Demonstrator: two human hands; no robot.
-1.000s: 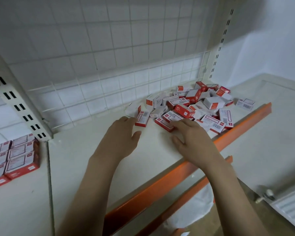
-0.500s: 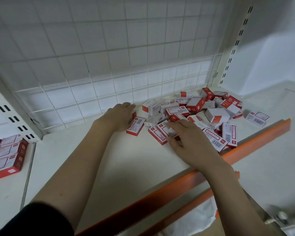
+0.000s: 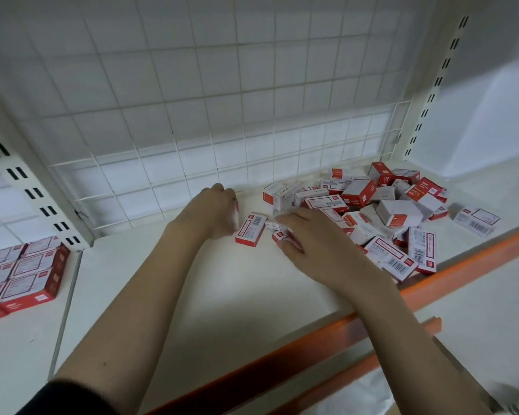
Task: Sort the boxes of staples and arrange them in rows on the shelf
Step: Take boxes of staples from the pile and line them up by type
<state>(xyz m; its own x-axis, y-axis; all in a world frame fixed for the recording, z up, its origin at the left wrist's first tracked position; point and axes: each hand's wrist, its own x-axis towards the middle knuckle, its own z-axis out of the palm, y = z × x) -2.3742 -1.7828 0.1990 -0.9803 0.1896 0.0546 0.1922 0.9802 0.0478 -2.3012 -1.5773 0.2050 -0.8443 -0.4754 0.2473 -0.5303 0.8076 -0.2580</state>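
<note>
Picking from the heap of staple boxes: left hand curls round one (blurred), right hand clutches another; next, start a row.

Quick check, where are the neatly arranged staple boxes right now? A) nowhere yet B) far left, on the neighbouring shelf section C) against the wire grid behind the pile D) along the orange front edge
B: the tidy rows of boxes sit past the left upright, while the loose pile lies jumbled on the right by the right hand.
</note>
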